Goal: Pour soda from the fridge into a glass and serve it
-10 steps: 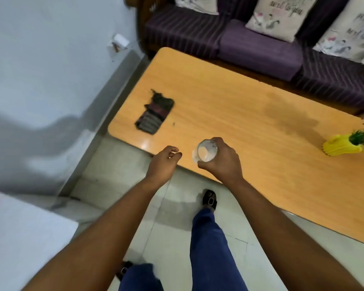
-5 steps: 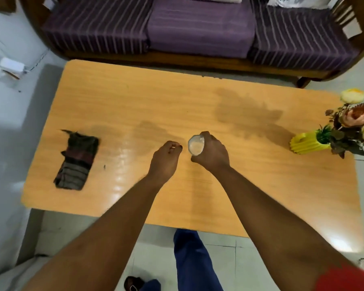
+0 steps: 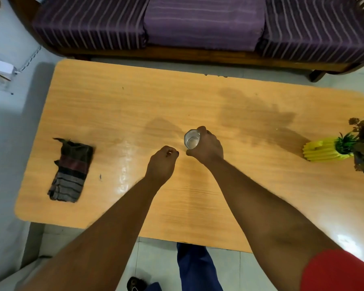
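Note:
A clear drinking glass (image 3: 191,140) with pale liquid in it is upright over the middle of the wooden coffee table (image 3: 250,185). My right hand (image 3: 208,147) is wrapped around its side, thumb toward me. I cannot tell whether its base touches the tabletop. My left hand (image 3: 161,164) hovers just left of the glass with its fingers curled in, holding nothing visible. No soda bottle is in view.
A folded dark striped cloth (image 3: 72,171) lies at the table's left end. A yellow vase with flowers (image 3: 328,151) stands at the right end. A purple striped sofa (image 3: 198,24) runs along the far side. A white wall device (image 3: 0,69) sits at the left.
I have stepped up to the table and now look straight down on it. Both hands, with the glass, have moved from the near edge out over the table's middle.

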